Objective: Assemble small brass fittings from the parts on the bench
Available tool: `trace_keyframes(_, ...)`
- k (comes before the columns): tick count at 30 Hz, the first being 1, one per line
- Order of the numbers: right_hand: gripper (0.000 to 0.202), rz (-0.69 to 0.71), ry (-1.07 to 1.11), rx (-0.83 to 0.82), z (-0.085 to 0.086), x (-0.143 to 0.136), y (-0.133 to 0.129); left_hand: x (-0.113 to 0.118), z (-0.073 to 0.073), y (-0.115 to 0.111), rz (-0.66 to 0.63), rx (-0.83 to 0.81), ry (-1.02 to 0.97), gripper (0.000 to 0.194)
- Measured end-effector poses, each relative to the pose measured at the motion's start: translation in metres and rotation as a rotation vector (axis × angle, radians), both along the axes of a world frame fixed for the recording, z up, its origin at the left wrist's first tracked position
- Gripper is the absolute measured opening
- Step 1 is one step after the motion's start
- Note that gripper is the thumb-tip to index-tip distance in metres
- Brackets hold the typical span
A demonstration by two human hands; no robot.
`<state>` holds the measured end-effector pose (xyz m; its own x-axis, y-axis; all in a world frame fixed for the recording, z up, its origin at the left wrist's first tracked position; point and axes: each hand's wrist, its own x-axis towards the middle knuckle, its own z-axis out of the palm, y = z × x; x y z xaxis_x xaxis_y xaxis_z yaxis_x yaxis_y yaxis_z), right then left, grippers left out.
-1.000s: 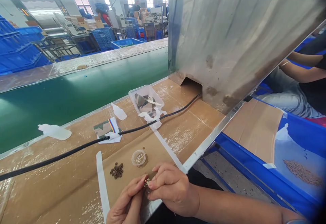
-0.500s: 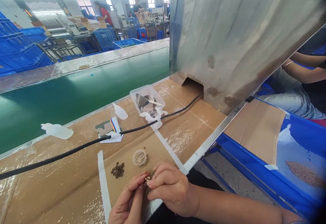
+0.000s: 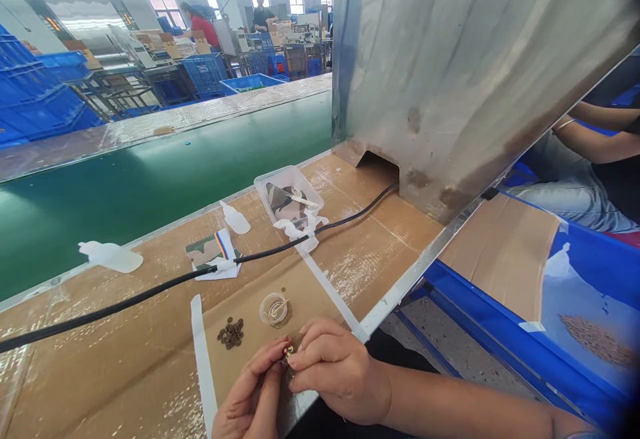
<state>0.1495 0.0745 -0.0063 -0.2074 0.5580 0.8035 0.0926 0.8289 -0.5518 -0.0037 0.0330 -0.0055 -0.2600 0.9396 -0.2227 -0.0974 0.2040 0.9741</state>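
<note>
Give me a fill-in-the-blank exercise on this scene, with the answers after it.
The long conveyor belt beyond the brown-covered bench is coloured ____.
The round clear plastic cup stands to the ____ of the pile of small dark brown discs.
The long ____ cable reaches the opening in the tall grey metal panel.
A tiny pale object is pinched by the left hand and the ____ hand.

Answers: green; right; black; right.

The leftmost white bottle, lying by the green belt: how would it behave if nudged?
The bottle looks like thin, translucent plastic, so it is probably light and slightly squeezable. Its rounded body lies on its side, so it may roll or swivel, perhaps onto the green belt close beside it.
</note>
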Motion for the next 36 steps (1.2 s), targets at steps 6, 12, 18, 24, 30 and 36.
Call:
trace_keyframes(6, 0.019, -0.002, 0.005, -0.085, 0.003, 0.001, -0.003, 0.003, 0.007, 0.001, 0.034, -0.006, 0.014, 0.033)
trace_keyframes(12, 0.016, -0.005, 0.018, -0.243, 0.006, 0.004, -0.005, 0.003, 0.006, 0.0, 0.052, 0.043, 0.016, 0.033)
trace_keyframes(18, 0.014, -0.026, 0.023, -0.384, 0.01, 0.004, -0.005, 0.004, 0.005, -0.002, 0.025, 0.074, 0.073, 0.031)
trace_keyframes(24, 0.007, -0.087, 0.014, -0.505, 0.014, 0.002, -0.004, 0.002, 0.003, -0.001, -0.031, 0.073, 0.098, 0.026)
trace_keyframes(30, 0.006, -0.11, 0.022, -0.567, 0.015, 0.0, -0.006, -0.001, 0.0, -0.003, -0.042, 0.063, 0.109, 0.025)
trace_keyframes(36, 0.008, -0.152, 0.039, -0.537, 0.013, -0.002, -0.006, -0.002, 0.004, -0.002, -0.103, 0.108, 0.152, 0.022)
